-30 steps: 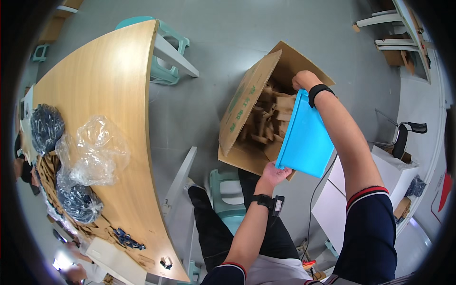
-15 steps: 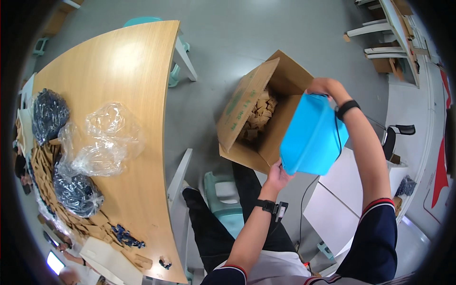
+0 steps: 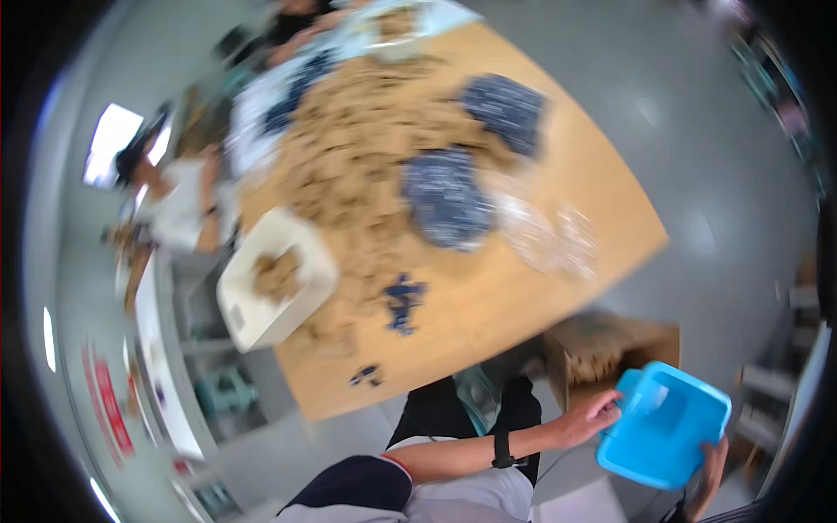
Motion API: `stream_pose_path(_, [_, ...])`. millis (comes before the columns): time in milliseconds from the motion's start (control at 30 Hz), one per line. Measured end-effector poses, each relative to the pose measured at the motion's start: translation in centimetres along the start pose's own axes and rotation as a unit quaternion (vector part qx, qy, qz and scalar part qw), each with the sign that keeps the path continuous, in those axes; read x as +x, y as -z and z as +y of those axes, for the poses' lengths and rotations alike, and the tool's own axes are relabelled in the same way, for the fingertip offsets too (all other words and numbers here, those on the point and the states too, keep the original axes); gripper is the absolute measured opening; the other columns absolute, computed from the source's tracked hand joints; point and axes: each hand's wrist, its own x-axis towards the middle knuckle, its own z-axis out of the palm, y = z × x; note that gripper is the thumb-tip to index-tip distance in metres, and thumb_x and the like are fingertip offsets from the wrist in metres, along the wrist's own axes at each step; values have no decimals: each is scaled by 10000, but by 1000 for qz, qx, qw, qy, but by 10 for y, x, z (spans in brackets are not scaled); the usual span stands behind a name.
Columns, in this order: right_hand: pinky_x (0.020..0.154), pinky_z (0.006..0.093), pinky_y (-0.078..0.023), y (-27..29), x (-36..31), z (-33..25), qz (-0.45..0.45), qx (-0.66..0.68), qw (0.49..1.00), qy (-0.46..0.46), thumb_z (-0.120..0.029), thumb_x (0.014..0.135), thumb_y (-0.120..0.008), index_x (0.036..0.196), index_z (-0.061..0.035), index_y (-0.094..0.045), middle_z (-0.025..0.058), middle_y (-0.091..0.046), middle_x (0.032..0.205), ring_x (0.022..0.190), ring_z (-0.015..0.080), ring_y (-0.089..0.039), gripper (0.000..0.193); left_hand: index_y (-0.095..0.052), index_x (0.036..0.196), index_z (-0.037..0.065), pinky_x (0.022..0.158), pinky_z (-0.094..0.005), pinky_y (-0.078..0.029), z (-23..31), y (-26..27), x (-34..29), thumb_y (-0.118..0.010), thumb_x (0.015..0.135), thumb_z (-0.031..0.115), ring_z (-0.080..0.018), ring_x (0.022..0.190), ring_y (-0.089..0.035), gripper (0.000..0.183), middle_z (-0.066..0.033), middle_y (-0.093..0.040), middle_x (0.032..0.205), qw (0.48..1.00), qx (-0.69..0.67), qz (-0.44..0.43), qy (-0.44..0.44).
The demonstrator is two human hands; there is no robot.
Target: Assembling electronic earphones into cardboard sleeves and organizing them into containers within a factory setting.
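Note:
A light-blue plastic bin (image 3: 665, 423) hangs tilted at the lower right, its hollow inside facing up. I see no contents in it. My left hand (image 3: 593, 418) is closed on its left rim, with the fingertips at the edge. At its right side, my right hand (image 3: 713, 462) grips the wall, the fingers partly hidden behind it. Just beyond the bin stands an open cardboard box (image 3: 565, 366) on the floor, with small brown cardboard pieces (image 3: 595, 364) inside. The bin covers part of that box.
A wooden table (image 3: 558, 305) holds a spread of brown pieces (image 3: 349, 148), bagged dark-blue parts (image 3: 446, 199), clear plastic bags (image 3: 545, 234), loose dark-blue parts (image 3: 404, 303) and a white bin (image 3: 270, 322) with brown pieces inside. Another person (image 3: 179, 209) is beyond its left side.
My view has swung left toward the table. The blue bin has turned from tipped over the cardboard box to facing up, and both hands still hold it.

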Motion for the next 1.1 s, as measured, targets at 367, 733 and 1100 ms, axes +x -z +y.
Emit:
stream_pose_path(367, [831,292,-473,-276,130,-527,-186,90,931,302,-109,868,-577,1235,-34,-512,38,-572,1056,969,147,-566,380,-478,1222,6,847,-283,-458,91,184,-285,-518,990,202,-126,899,-564,306,-59,-593,960,954,58,286,-71])
stream_pose_path(733, [604,371,-500,-850,51,-781,-323,-139,816,458,-222,808,-620,908,-18,-621,67,-586,755,737,180,-614,228,-503,1172,-19,849,-290,-488,46,251,-442,-523,974,146,-168,935,-641,259,-105,-646,1010,829,-122,541,-66])
stream_pose_path(1100, [564,433,-550,-1117,33,-688,-378,-281,798,375,-127,857,-595,830,70,-517,164,-602,741,636,279,-631,214,-497,1183,-20,839,-275,-463,21,266,-487,-493,980,148,-139,918,-595,263,-69,-624,950,769,-185,611,-32])
